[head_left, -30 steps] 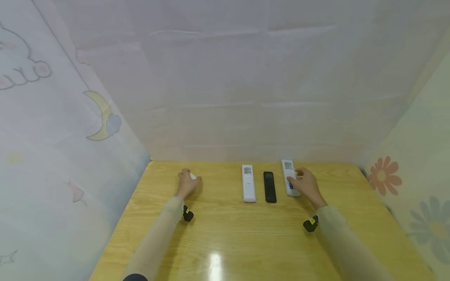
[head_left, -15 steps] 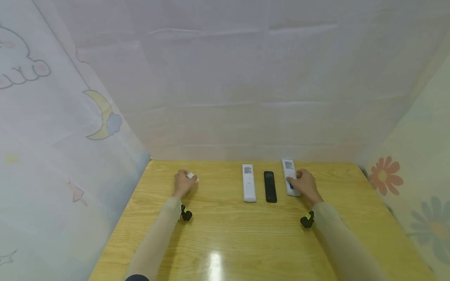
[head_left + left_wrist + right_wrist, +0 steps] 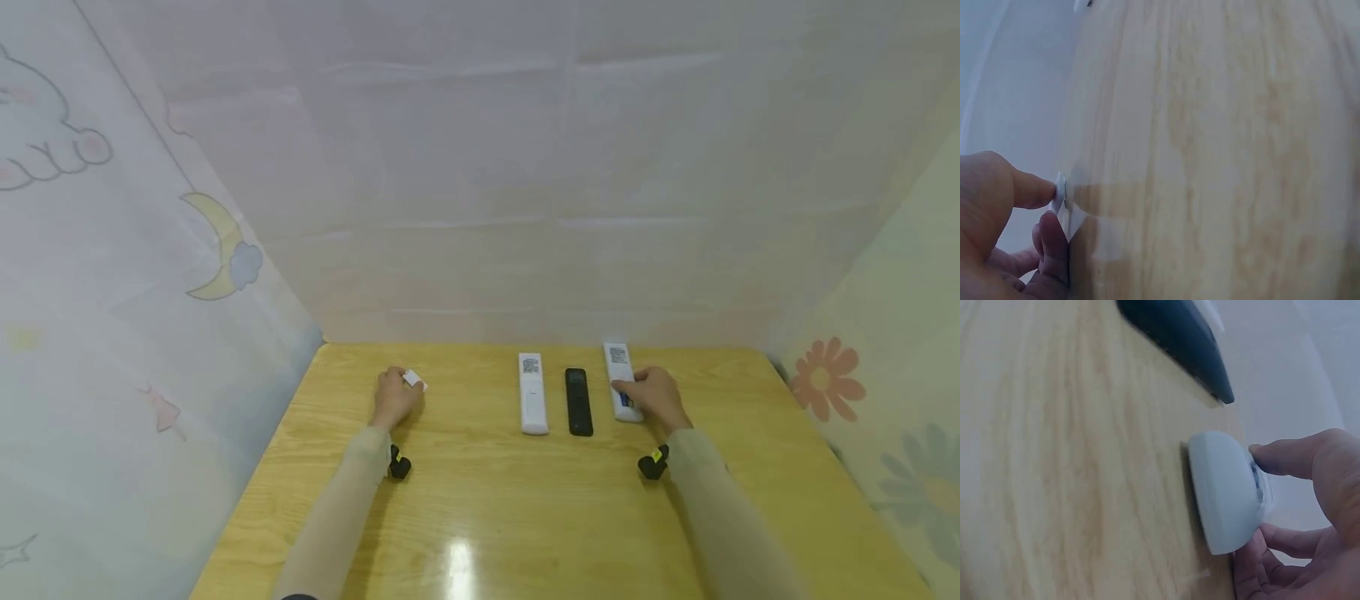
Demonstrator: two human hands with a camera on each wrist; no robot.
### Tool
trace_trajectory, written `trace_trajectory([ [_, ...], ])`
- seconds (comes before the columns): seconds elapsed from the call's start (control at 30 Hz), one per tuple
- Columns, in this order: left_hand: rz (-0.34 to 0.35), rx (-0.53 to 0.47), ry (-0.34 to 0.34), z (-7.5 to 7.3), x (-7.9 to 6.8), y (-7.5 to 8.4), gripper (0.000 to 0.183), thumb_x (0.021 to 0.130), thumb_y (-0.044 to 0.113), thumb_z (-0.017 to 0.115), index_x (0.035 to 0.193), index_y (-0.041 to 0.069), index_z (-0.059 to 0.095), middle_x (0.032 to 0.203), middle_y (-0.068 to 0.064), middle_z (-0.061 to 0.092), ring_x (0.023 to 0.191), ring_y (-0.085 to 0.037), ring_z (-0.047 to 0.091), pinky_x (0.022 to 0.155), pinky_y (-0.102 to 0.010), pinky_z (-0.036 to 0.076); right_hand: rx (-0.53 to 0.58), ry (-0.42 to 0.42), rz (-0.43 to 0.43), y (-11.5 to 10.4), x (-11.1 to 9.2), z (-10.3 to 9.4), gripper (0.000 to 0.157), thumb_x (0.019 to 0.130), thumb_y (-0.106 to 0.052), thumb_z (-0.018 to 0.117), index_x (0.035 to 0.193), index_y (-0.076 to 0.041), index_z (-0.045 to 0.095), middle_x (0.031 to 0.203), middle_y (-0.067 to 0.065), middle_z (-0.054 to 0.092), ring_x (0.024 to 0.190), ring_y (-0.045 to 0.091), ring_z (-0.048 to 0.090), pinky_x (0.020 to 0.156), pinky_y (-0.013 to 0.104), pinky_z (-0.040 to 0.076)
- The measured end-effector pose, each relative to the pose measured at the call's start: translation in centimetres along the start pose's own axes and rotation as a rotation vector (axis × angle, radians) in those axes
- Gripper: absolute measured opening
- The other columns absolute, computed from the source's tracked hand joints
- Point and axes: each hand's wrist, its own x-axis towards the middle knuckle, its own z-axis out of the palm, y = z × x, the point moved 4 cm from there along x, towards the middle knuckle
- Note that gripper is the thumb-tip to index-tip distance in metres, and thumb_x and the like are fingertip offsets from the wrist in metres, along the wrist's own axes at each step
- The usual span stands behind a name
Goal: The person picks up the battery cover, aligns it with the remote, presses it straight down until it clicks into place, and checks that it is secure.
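My left hand (image 3: 395, 400), at the far left of the table, pinches a small white remote battery cover (image 3: 415, 381) between thumb and fingers. In the left wrist view the cover (image 3: 1060, 192) appears edge-on, close over the wood. On the right, a white remote control (image 3: 618, 365) lies back side up with a printed label. My right hand (image 3: 658, 397) grips its right side, thumb over the lower part and fingers along the edge. Blue shows in its uncovered battery compartment (image 3: 626, 400). From the right wrist, the rounded end of the white remote (image 3: 1219, 490) faces the camera.
Left of the held remote lie a black remote (image 3: 578, 402) and another white remote (image 3: 532, 396) with its cover in place. The wooden table (image 3: 480, 492) meets a pale wall sheet (image 3: 480, 283) at its back edge.
The white cover in my left hand has turned so that its flat face shows more. My right thumb and fingers have settled onto the remote, which stays in place.
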Motion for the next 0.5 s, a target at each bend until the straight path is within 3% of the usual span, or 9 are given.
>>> trace_trajectory([
  [0.17, 0.013, 0.007, -0.020, 0.35, 0.13, 0.18, 0.052, 0.103, 0.026, 0.067, 0.141, -0.004, 0.049, 0.135, -0.029, 0.049, 0.115, -0.043, 0.056, 0.098, -0.056, 0.052, 0.009, -0.009, 0.052, 0.35, 0.13, -0.26, 0.078, 0.099, -0.044, 0.073, 0.143, 0.017, 0.052, 0.138, 0.037, 0.060, 0.114, 0.042, 0.066, 0.084, 0.044, 0.063],
  [0.5, 0.043, 0.006, -0.040, 0.09, -0.05, -0.16, 0.050, 0.103, 0.026, 0.070, 0.141, 0.002, 0.051, 0.134, -0.027, 0.051, 0.115, -0.042, 0.056, 0.096, -0.055, 0.051, 0.021, -0.014, 0.051, 0.26, 0.47, 0.40, 0.077, 0.099, -0.042, 0.073, 0.142, 0.018, 0.052, 0.135, 0.037, 0.060, 0.110, 0.039, 0.067, 0.078, 0.037, 0.062],
])
